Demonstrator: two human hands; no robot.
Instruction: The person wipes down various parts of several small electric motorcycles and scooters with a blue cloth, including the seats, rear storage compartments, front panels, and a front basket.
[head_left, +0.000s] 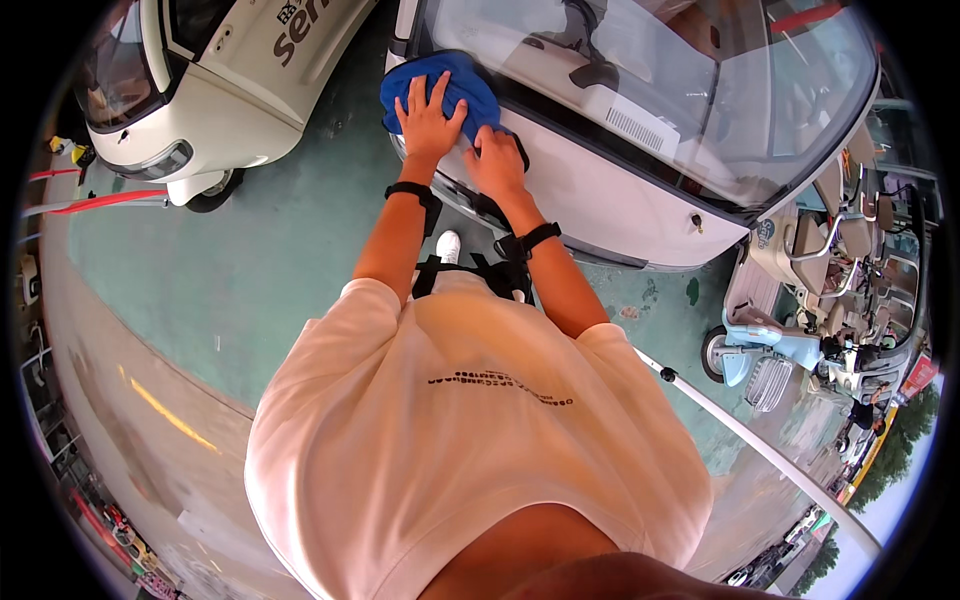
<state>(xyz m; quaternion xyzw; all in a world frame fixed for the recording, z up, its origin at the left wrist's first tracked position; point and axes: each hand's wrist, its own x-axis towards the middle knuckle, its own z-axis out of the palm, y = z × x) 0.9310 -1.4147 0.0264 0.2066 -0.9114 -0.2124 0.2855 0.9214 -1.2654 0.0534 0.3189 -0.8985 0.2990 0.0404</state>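
Observation:
A blue cloth (450, 79) lies spread over the front corner of a small white vehicle (592, 169), beside the base of its windshield (637, 67). On top of the cloth my left hand (430, 120) rests flat with its fingers spread. Close to its right, my right hand (499, 161) has its fingers curled at the cloth's lower edge; whether it grips the fabric is not clear. Black straps with small devices sit around both wrists.
Another small pale vehicle (217, 97) stands at the upper left. To the right are a light blue scooter (780, 341) and more parked scooters. A white pole (765, 450) slants across the lower right. Green floor (247, 255) lies around my feet.

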